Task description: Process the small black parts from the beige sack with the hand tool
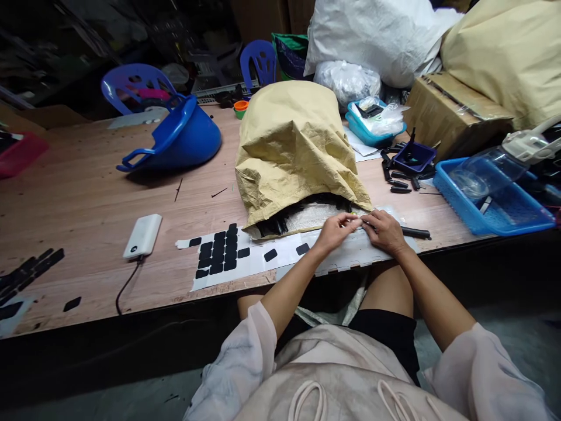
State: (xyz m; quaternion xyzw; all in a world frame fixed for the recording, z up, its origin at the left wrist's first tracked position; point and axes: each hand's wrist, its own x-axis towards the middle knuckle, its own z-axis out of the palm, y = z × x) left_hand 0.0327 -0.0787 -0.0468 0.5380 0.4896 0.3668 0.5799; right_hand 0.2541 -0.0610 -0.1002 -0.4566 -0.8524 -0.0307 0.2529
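My left hand [336, 231] and my right hand [384, 231] meet at the table's front edge, just before the mouth of a large yellow sack [298, 140]. Thumbs and fingers of both are pinched together, fingertips nearly touching; what lies between them is too small and covered to name. A black rod-like piece [416, 233] shows to the right of my right hand; whether that hand touches it I cannot tell. Beneath my wrists lies white backing paper [258, 269]. On its left part are rows of black rounded-square stickers [224, 248]. Dark pieces [276, 224] show inside the sack's mouth.
A white power bank [142, 236] with a cable and a tilted blue tub [184, 137] stand left. To the right are a blue basket [495, 204] holding a clear bottle [491, 172], several black pieces [398, 183], a small purple tray [414, 156] and a cardboard box [456, 111].
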